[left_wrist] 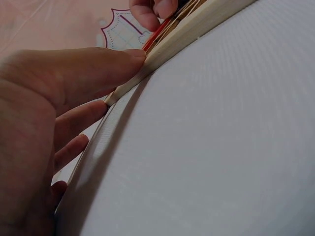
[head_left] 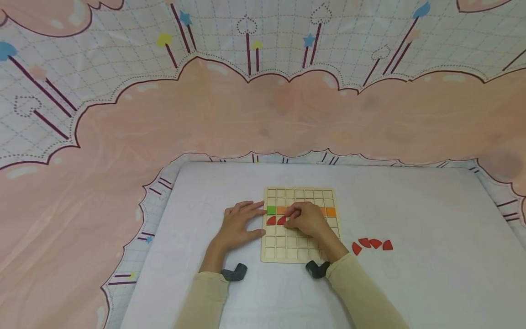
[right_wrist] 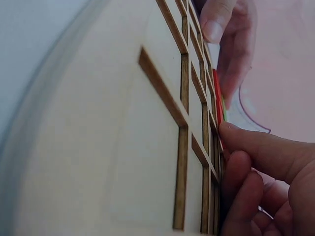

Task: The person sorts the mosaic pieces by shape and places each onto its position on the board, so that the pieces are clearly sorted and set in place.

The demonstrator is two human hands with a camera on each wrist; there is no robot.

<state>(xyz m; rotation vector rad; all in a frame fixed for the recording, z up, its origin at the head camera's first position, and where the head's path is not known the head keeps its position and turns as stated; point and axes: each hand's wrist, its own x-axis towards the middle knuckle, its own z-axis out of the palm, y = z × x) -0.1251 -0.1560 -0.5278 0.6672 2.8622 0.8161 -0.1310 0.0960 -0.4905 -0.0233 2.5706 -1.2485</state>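
A wooden grid board lies on the white table. My left hand is at its left edge, fingers spread and thumb touching the side; in the left wrist view the thumb rests against the wooden rim. Over the board's middle, my right hand has its thumb and index finger at a red quarter-circle piece, pinching it at its grid cell. Left of that sits another red quarter-circle piece. Above them runs a row with a green square and orange squares, partly hidden by the right hand.
Several loose red quarter-circle pieces lie right of the board on the white table. Dark wrist camera mounts sit by both sleeves. A patterned peach cloth surrounds the table.
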